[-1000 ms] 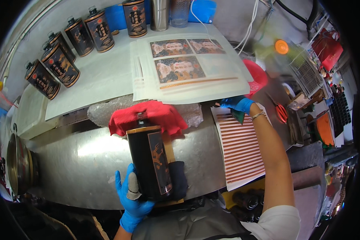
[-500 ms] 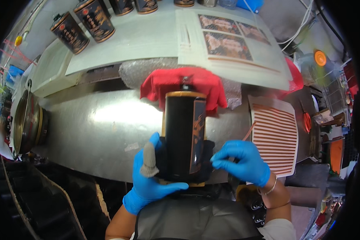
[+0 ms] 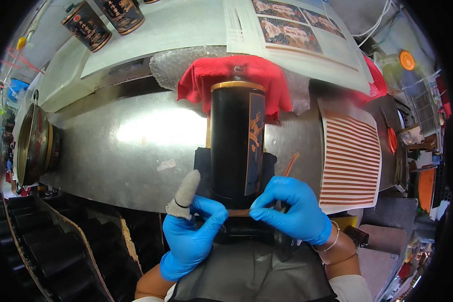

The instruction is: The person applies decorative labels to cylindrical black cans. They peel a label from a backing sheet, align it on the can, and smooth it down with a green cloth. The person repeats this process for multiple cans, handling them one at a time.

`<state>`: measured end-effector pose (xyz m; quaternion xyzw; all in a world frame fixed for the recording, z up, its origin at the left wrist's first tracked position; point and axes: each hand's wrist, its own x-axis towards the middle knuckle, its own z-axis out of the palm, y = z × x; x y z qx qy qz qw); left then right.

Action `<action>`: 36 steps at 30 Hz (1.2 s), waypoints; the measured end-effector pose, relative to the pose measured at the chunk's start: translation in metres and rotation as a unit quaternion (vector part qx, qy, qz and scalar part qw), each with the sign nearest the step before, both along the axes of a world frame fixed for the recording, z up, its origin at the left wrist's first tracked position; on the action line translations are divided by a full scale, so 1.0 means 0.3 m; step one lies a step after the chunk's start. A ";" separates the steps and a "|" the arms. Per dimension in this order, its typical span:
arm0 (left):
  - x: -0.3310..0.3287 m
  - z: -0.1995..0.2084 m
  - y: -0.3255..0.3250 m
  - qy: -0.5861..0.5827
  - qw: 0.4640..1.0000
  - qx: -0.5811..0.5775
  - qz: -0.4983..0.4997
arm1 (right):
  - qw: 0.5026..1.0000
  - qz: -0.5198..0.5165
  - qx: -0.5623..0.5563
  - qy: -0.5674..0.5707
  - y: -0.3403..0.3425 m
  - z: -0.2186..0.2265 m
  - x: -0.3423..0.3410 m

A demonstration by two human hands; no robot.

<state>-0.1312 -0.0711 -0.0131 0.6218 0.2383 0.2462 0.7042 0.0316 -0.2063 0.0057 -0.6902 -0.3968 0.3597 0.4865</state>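
A black cylindrical bottle (image 3: 230, 143) with a gold shoulder band and a dark panel of copper-coloured pattern stands in front of me, its neck end toward the red cloth (image 3: 196, 75). Close to its near end, a thin copper-brown strip (image 3: 239, 213) is stretched between my hands. My left hand (image 3: 191, 236), in a blue glove with a grey fabric cover on one finger, pinches the strip on the left. On the right, my right hand (image 3: 292, 211), also blue-gloved, pinches it between thumb and fingers. A copper strip end (image 3: 291, 163) sticks up beyond the right hand.
A sheet of brown stripes (image 3: 350, 161) lies right on the metal table (image 3: 100, 161). At far left stands a metal basin (image 3: 32, 146). Decorated bottles (image 3: 87, 25) and printed sheets (image 3: 289, 35) occupy the white board behind. Black cylinders (image 3: 55, 246) fill dividers at lower left.
My left hand has left the bottle's side and now pinches the strip at its near end. My right hand has moved slightly left. The view has tilted, so the bottle appears higher.
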 end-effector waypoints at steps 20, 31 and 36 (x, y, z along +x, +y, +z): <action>0.058 -0.058 -0.023 0.034 0.991 0.104 0.081 | 0.983 -0.152 0.072 0.072 -0.014 -0.150 -0.045; 0.026 -0.144 -0.005 0.051 0.974 0.135 0.177 | 0.981 -0.158 0.078 0.081 -0.016 -0.154 -0.051; 0.070 -0.111 -0.033 -0.011 0.997 0.071 0.038 | 0.979 -0.165 0.075 0.089 -0.016 -0.159 -0.053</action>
